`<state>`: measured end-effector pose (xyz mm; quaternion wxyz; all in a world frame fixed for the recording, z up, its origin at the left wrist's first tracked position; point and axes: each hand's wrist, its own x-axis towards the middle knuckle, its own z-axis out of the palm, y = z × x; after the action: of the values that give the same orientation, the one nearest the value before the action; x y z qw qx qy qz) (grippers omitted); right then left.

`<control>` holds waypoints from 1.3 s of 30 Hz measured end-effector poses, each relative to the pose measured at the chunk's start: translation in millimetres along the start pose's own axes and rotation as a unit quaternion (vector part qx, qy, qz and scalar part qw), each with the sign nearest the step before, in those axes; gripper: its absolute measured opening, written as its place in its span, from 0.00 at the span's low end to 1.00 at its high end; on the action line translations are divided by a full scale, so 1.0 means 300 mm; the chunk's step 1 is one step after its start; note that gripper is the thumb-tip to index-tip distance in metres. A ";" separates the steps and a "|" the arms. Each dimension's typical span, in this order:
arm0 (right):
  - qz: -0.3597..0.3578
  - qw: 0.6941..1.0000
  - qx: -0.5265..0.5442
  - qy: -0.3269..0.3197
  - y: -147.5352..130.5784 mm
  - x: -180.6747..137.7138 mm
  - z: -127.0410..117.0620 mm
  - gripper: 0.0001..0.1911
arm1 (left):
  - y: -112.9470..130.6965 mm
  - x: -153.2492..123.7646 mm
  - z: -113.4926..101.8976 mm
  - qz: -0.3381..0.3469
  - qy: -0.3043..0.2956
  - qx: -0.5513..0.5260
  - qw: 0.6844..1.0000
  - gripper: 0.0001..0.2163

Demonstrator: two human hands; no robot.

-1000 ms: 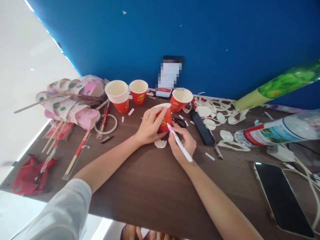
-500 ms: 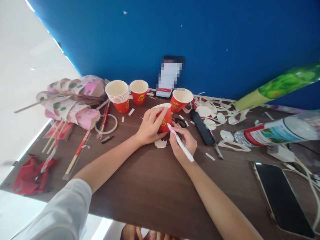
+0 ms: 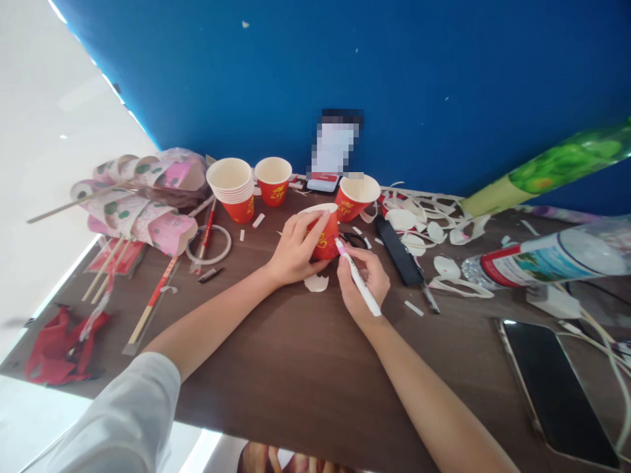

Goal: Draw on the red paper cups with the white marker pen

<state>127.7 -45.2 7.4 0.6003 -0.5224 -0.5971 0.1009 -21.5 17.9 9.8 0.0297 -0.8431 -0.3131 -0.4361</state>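
A red paper cup with yellow lettering stands near the middle of the table. My left hand is wrapped over its left side and rim, holding it. In my right hand is a white marker pen, gripped like a pencil. The pen's pinkish tip touches, or nearly touches, the cup's right side. A white paper scrap lies just below the cup. Behind the right fingers, black scissor handles show in part.
Behind stand a cup stack, two single red cups and a phone against the blue wall. To the right are paper offcuts, a black cutter, a water bottle and another phone. Chopsticks lie left.
The pen tip has shifted slightly right and up along the cup's side, my right fingers moving with it. The left hand and cup stay almost still.
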 end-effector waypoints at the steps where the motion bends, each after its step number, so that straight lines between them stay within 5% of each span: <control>1: 0.002 1.000 0.001 0.002 0.000 0.000 0.000 0.08 | 0.000 0.000 0.000 -0.003 -0.004 -0.002 1.000 0.40; 14: -0.012 1.000 0.016 0.001 -0.004 0.006 0.004 0.07 | 0.003 0.001 0.000 0.000 -0.004 -0.028 1.000 0.41; 28: 0.082 0.996 0.027 0.006 -0.019 0.013 -0.002 0.11 | 0.002 0.001 -0.002 -0.016 -0.031 -0.041 0.999 0.40; 39: 0.082 0.996 0.035 0.027 -0.017 0.011 0.001 0.11 | -0.001 -0.003 0.000 -0.025 -0.035 -0.050 0.998 0.41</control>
<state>125.7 -45.0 13.2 0.6239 -0.5506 -0.5321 0.1564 -22.0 17.8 9.1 -0.0348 -0.8503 -0.3128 -0.4217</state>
